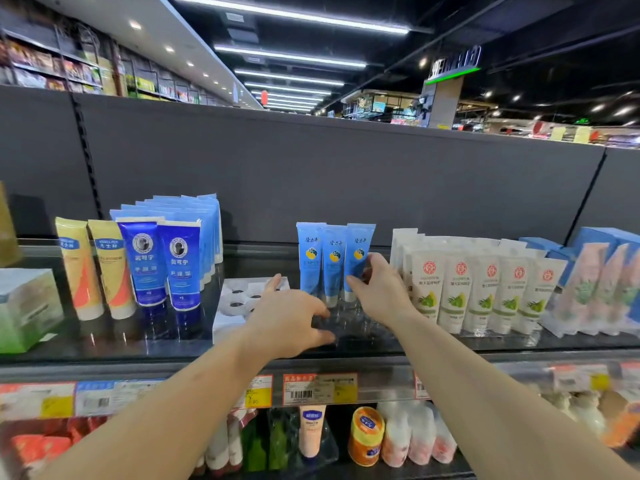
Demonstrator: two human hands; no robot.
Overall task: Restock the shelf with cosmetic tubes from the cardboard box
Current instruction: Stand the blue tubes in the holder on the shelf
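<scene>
On the dark glossy shelf (104,337) we see yellow tubes (93,268) near its left end, dark blue tubes (162,265), light blue tubes (334,261) mid-shelf and white tubes (481,292) rightward.

Long white ceiling light strips (291,12) ran overhead. A dark grey back panel (311,168) stood behind the display. Red-and-yellow price labels (320,388) lined the front rail. Below them sat an orange round jar with a blue label (367,434) (print too blurred to read). A green-and-white cardboard carton (24,306) stood far left.
</scene>
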